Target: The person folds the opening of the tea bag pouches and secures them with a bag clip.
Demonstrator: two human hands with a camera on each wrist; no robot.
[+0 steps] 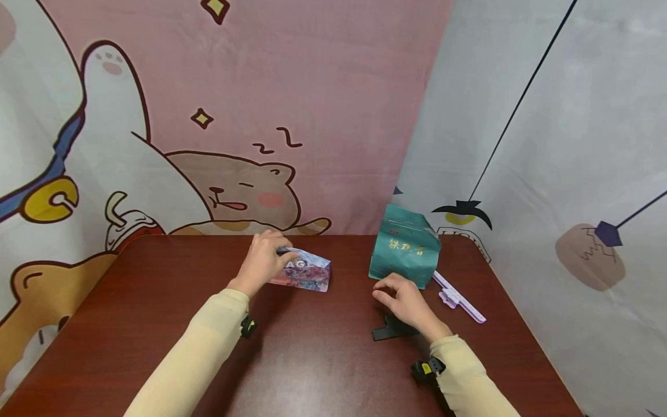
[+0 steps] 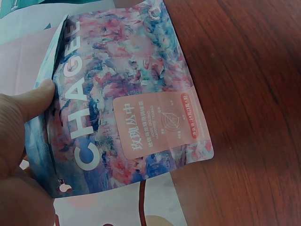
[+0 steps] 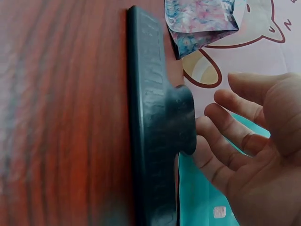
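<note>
Two small risks are hanging over this moment

Near the far side of the table [image 1: 307, 370], the left hand [image 1: 262, 260] is pinching the CHAGEE pouch [image 1: 307, 272] by its top part, and the thumb is lying across the printed side. The pouch is sitting to the left of the green pouch [image 1: 403, 246], well apart from it; whether its base is touching the table, I cannot tell. The right hand [image 1: 409, 301] is hovering by the black clip [image 3: 150, 122]; its grip is holding nothing, and the fingers are spreading loosely, a little bent. Whether a fingertip is touching the clip, the pictures are not showing surely.

In my judgement, because the left grip is holding only the top, the CHAGEE pouch could be swinging or slipping if the pinch is weakening. Too much thumb pressure could be creasing it. The clip is lying with its handle raised, so a careless touch could be tipping or pushing it. The green pouch is standing just beyond; a wide reach could be knocking it against the purple strip [image 1: 471, 308] beside it.
</note>
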